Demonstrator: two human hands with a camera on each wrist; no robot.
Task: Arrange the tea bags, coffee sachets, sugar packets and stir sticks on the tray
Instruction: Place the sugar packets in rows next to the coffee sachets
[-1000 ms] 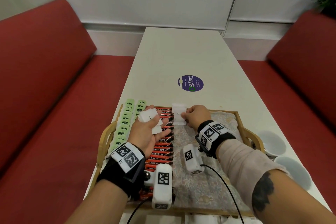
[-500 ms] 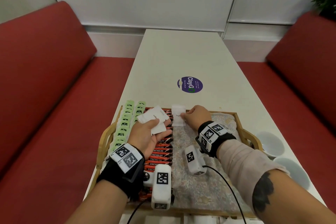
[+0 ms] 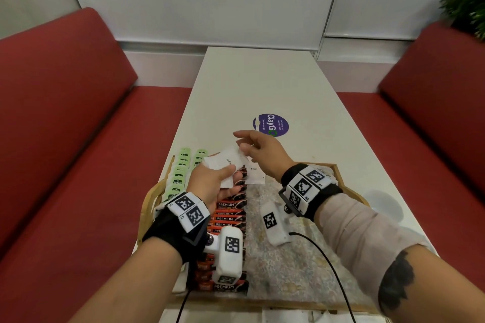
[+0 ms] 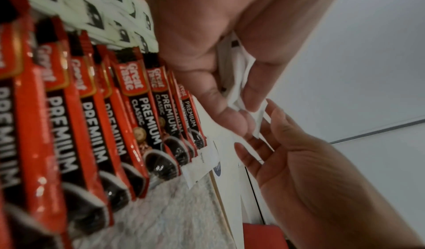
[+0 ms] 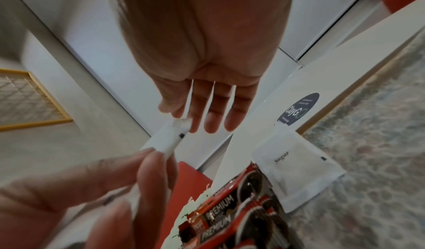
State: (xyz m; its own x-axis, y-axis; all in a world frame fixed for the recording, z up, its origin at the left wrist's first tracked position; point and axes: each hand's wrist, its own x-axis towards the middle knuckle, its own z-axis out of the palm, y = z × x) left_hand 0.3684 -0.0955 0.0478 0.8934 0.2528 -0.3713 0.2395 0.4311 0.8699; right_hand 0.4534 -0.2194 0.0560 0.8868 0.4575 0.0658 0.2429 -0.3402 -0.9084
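Right hand (image 3: 262, 155), fingers spread, is reaching at frame centre for left hand's (image 3: 210, 181) pinched sugar packets (image 3: 225, 162) — light, limp paper; best pinching an edge.

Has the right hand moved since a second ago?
Yes. The right hand left the sugar packet lying on the tray and rose leftward to the left hand's packets.

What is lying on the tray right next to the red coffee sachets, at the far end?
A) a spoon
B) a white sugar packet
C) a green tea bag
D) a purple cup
B: a flat white paper sugar packet printed "Sugar" lies on the patterned liner of the wooden tray, beside the far end of the red coffee sachets.
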